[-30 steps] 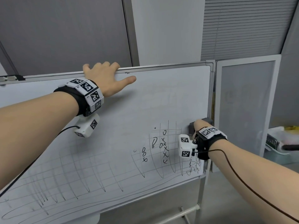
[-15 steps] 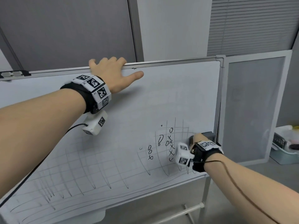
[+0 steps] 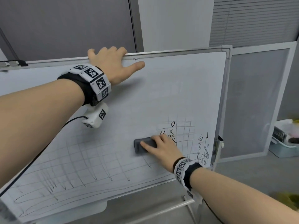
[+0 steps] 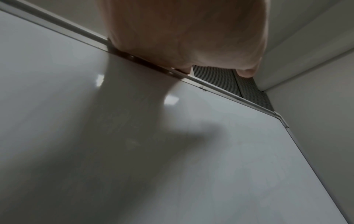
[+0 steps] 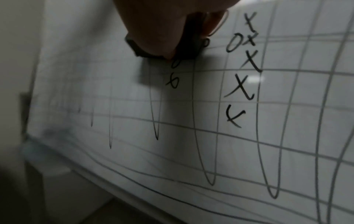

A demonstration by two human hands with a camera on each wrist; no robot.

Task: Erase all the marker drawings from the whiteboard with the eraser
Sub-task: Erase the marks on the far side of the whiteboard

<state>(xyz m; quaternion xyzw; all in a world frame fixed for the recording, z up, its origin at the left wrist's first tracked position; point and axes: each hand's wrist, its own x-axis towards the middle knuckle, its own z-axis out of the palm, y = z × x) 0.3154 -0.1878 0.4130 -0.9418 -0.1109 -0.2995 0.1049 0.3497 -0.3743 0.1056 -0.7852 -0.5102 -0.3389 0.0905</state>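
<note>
The whiteboard [image 3: 161,94] stands tilted on its stand, covered low down with grey grid lines and black X and O marks [image 3: 172,131]. My right hand [image 3: 160,146] grips a dark grey eraser [image 3: 144,147] and presses it flat on the board, left of the X and O marks. In the right wrist view the eraser [image 5: 189,40] sits under my fingers above a small black mark [image 5: 173,81]. My left hand [image 3: 111,62] holds the board's top frame [image 3: 178,52], fingers curled over it and thumb on the face; the left wrist view shows that grip [image 4: 182,45]. A black scribble [image 3: 203,151] sits near the right edge.
A second framed panel [image 3: 252,101] stands right behind the board's right edge. A pale bin [image 3: 284,139] with items sits on the floor at far right. The board's stand bar [image 3: 169,209] runs below its bottom edge.
My right hand carried the eraser from the board's right edge leftward across the X and O marks. The left hand kept its grip on the top frame.
</note>
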